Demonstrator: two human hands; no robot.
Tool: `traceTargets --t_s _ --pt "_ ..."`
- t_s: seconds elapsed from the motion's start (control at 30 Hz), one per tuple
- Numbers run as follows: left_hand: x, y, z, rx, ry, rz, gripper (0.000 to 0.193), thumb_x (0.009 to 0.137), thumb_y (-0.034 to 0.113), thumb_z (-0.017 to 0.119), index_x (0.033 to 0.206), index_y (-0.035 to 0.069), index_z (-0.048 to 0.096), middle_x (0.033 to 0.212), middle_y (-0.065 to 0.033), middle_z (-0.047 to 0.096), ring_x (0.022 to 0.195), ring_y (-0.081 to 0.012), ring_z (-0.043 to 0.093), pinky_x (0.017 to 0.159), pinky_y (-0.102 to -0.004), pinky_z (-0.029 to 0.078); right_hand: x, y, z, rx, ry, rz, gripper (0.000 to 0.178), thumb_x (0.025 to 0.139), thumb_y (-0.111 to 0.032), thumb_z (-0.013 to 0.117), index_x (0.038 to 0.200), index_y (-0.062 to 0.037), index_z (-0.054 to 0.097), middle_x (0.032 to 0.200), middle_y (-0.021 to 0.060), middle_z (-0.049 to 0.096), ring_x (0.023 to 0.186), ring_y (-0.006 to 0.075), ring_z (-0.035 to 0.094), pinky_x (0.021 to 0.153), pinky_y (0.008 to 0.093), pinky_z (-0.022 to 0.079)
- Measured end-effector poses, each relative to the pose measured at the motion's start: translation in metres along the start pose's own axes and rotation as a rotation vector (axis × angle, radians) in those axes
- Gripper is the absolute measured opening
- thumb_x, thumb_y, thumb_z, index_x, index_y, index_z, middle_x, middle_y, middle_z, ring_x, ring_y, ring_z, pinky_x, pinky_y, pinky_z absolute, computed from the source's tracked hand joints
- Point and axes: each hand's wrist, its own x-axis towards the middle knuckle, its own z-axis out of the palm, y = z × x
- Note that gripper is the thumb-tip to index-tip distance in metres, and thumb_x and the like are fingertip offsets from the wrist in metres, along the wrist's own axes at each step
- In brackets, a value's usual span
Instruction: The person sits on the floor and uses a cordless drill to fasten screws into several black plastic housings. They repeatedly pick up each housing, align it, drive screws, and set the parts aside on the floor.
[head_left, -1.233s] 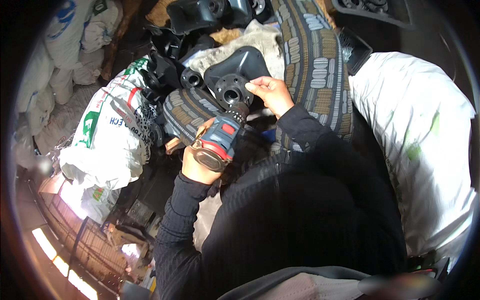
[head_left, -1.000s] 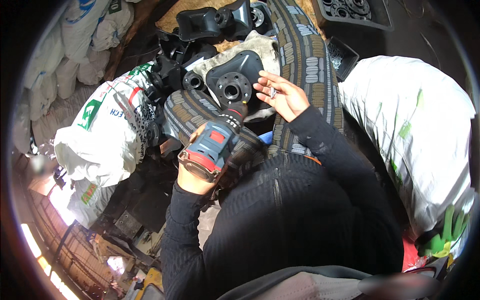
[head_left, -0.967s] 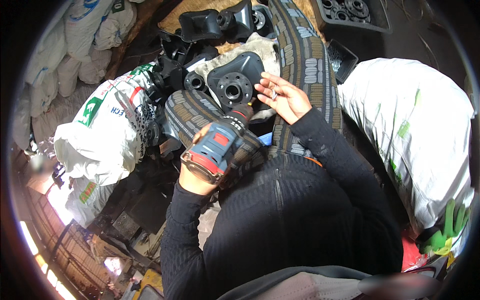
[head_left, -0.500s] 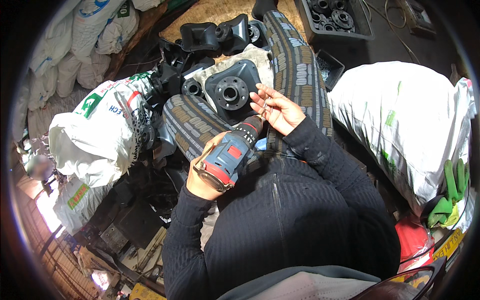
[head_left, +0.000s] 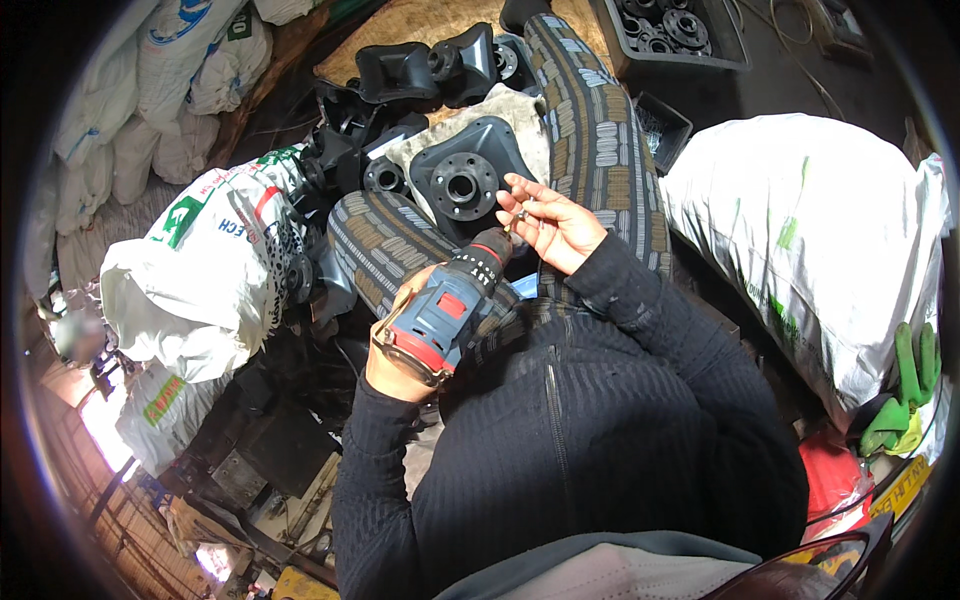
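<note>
My left hand point(head_left: 395, 372) is wrapped round a blue-grey and red cordless drill point(head_left: 437, 318), whose chuck points up and away toward my right fingers. My right hand point(head_left: 558, 228) is closed in a pinch beside the drill's tip, holding a small metal piece that looks like a screw point(head_left: 521, 214). Just beyond both hands, a black square-based part with a round, bolt-holed flange point(head_left: 464, 187) lies between my legs on a pale cloth point(head_left: 520, 112). Its flange faces up, and neither hand visibly touches it.
More black flanged parts point(head_left: 398, 74) crowd the far left. A grey bin point(head_left: 680, 62) holds round metal parts, and a small tray point(head_left: 665, 130) holds small hardware. White sacks point(head_left: 810, 220) stand at both sides; green gloves point(head_left: 905, 390) lie at the right.
The drill has shifted slightly left, its tip now a little left of where it was. My right hand has moved slightly left with it, still pinching.
</note>
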Motion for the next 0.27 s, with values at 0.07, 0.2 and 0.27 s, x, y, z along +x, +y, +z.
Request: traceTargets --t_s 0.07,0.2,0.27 --pt "0.0063 0.004 -0.0109 0.016 0.02 0.042 0.038 0.076 0.01 0.068 0.113 0.005 0.059 0.107 -0.0102 0.064 0.099 -0.0269 0.063 0.089 -0.0353 0.05 0.0008 0.0015 0.0045 0.007 0.039 -0.008 0.035 0.092 0.01 0.042 0.125 0.0046 0.051 0.113 0.012 0.058 0.116 0.0264 0.057 0.099 0.0377 0.051" --pt "0.0046 0.0059 -0.0098 -0.297 -0.021 -0.169 0.055 0.079 0.011 0.067 0.13 0.001 0.048 0.127 -0.0109 0.058 0.114 -0.0221 0.06 0.103 -0.0281 0.041 0.0035 0.004 0.0057 -0.005 0.095 -0.017 0.034 0.094 0.009 0.04 0.126 0.0045 0.05 0.113 0.0121 0.057 0.117 0.0267 0.057 0.098 0.0366 0.052" --pt "0.0008 -0.0019 -0.0094 -0.308 -0.056 -0.172 0.06 0.079 0.016 0.069 0.132 0.001 0.046 0.132 -0.0106 0.055 0.115 -0.0198 0.059 0.105 -0.0277 0.04 0.0063 0.0032 0.0012 -0.039 0.083 0.025 0.034 0.094 0.009 0.041 0.127 0.0046 0.049 0.117 0.0133 0.056 0.119 0.0274 0.056 0.099 0.0365 0.051"
